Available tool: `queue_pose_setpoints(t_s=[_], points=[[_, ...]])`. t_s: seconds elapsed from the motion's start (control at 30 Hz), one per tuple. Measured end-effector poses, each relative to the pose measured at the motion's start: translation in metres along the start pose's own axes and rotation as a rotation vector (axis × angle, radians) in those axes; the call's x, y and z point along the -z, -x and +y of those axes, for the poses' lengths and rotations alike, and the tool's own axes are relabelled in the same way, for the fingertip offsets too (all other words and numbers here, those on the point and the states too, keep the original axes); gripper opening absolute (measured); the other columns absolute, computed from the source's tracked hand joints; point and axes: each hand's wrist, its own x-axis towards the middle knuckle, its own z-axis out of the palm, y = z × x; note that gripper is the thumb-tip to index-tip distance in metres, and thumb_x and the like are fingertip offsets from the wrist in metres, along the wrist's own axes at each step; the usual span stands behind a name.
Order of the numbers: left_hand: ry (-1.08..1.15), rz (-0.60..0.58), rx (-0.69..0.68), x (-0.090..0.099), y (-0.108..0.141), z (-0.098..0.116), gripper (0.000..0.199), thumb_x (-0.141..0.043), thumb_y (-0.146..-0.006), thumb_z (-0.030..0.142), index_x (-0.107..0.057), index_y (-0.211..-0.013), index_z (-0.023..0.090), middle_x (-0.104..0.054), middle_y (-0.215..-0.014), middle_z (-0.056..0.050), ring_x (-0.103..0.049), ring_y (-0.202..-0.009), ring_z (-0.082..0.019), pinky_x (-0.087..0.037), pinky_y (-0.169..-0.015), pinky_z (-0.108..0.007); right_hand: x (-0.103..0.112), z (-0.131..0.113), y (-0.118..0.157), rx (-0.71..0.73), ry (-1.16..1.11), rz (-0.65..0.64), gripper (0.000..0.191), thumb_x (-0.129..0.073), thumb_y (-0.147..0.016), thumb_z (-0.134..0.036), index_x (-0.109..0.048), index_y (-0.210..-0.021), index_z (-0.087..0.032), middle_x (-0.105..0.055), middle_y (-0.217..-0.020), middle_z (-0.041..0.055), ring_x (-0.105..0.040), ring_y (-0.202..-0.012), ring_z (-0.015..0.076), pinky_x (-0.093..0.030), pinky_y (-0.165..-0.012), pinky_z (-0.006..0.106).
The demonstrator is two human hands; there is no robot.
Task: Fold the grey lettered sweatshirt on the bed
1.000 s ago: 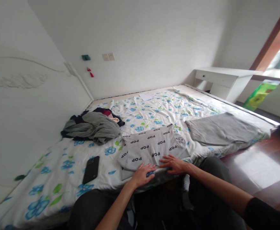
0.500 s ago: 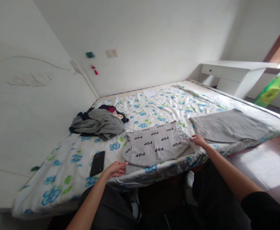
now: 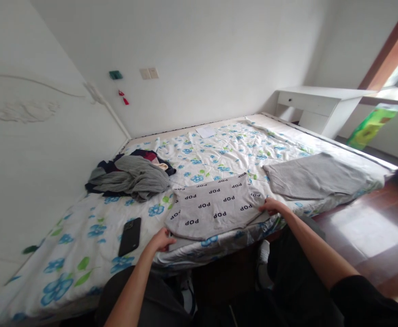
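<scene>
A light grey shirt printed with "POP" in black lies spread at the bed's near edge, its lettering upside down to me. My left hand is closed at the near left end of the shirt, fingers curled on its edge. At the opposite end, my right hand pinches the fabric by the right sleeve. The fingertips of both hands are partly hidden. A black phone rests left of my left hand. Beyond my right hand lies a flat grey ribbed garment.
A heap of dark and grey clothes sits at the bed's left. The flowered sheet covers the bed. A paper lies near the wall. A white desk stands at the far right, beside a green and yellow bag.
The view has turned slightly right, so everything sits further left. My left fingers have curled in at the shirt's edge, and my right hand has closed on its right side.
</scene>
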Motion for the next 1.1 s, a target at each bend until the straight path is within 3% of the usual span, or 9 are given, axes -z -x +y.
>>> queue_pose_setpoints(t_s=[0.13, 0.2, 0.33, 0.47, 0.57, 0.73, 0.93, 1.1], points=[[-0.256, 0.273, -0.086, -0.007, 0.006, 0.003, 0.037, -0.076, -0.089, 0.046, -0.063, -0.118, 0.025, -0.081, -0.111, -0.012, -0.080, -0.117, -0.038, -0.062, -0.098, -0.043, 0.005, 0.014, -0.008, 0.152, 0.172, 0.380, 0.064, -0.087, -0.088, -0.045, -0.071, -0.143, -0.016, -0.081, -0.130, 0.0230, -0.077, -0.130, 0.0406, -0.062, -0.108, 0.048], [-0.287, 0.348, -0.147, -0.010, 0.005, 0.006, 0.042, -0.069, -0.095, 0.048, -0.063, -0.129, 0.024, -0.080, -0.131, -0.017, -0.078, -0.125, -0.036, -0.061, -0.102, -0.042, 0.005, 0.018, -0.014, 0.193, 0.203, 0.464, 0.066, -0.082, -0.095, -0.045, -0.067, -0.150, -0.013, -0.078, -0.139, 0.0248, -0.075, -0.136, 0.0401, -0.058, -0.114, 0.046], [-0.315, 0.395, -0.128, 0.000, -0.020, 0.009, 0.058, -0.066, -0.097, 0.053, -0.064, -0.141, 0.016, -0.075, -0.147, -0.026, -0.074, -0.136, -0.039, -0.060, -0.107, -0.044, 0.007, 0.012, -0.028, 0.201, 0.227, 0.400, 0.066, -0.081, -0.099, -0.049, -0.069, -0.150, -0.008, -0.081, -0.135, 0.0252, -0.077, -0.131, 0.0388, -0.058, -0.111, 0.042], [-0.241, 0.296, -0.055, 0.017, -0.055, 0.010, 0.054, -0.068, -0.096, 0.057, -0.071, -0.133, 0.018, -0.085, -0.132, -0.020, -0.078, -0.129, -0.039, -0.061, -0.108, -0.046, 0.015, -0.001, -0.041, 0.188, 0.184, 0.281, 0.056, -0.081, -0.101, -0.048, -0.077, -0.142, -0.011, -0.086, -0.123, 0.0191, -0.083, -0.115, 0.0328, -0.060, -0.102, 0.034], [-0.188, 0.247, -0.058, 0.018, -0.071, 0.013, 0.052, -0.072, -0.093, 0.058, -0.076, -0.126, 0.019, -0.087, -0.127, -0.017, -0.079, -0.128, -0.039, -0.062, -0.106, -0.044, 0.016, -0.007, -0.050, 0.186, 0.152, 0.263, 0.051, -0.086, -0.097, -0.050, -0.084, -0.131, -0.013, -0.087, -0.122, 0.0179, -0.084, -0.110, 0.0315, -0.060, -0.097, 0.032], [-0.190, 0.304, -0.025, 0.013, -0.080, 0.018, 0.047, -0.077, -0.092, 0.048, -0.078, -0.129, 0.019, -0.084, -0.138, -0.019, -0.077, -0.132, -0.037, -0.060, -0.108, -0.041, 0.005, -0.017, -0.058, 0.164, 0.158, 0.339, 0.049, -0.090, -0.092, -0.043, -0.085, -0.130, -0.013, -0.086, -0.124, 0.0181, -0.082, -0.118, 0.0349, -0.060, -0.100, 0.035], [-0.196, 0.408, -0.049, 0.020, -0.083, 0.020, 0.041, -0.066, -0.102, 0.044, -0.077, -0.132, 0.019, -0.082, -0.141, -0.017, -0.076, -0.134, -0.035, -0.058, -0.110, -0.041, 0.008, -0.022, -0.062, 0.193, 0.062, 0.468, 0.048, -0.087, -0.095, -0.041, -0.083, -0.135, -0.016, -0.085, -0.132, 0.0151, -0.079, -0.124, 0.0344, -0.059, -0.102, 0.035], [-0.287, 0.344, 0.000, 0.008, -0.078, 0.023, 0.041, -0.069, -0.099, 0.036, -0.074, -0.138, 0.024, -0.081, -0.144, -0.017, -0.076, -0.135, -0.037, -0.059, -0.110, -0.044, 0.008, -0.017, -0.055, 0.097, 0.127, 0.338, 0.045, -0.090, -0.093, -0.043, -0.084, -0.123, -0.011, -0.086, -0.115, 0.0184, -0.081, -0.116, 0.0364, -0.062, -0.099, 0.037]])
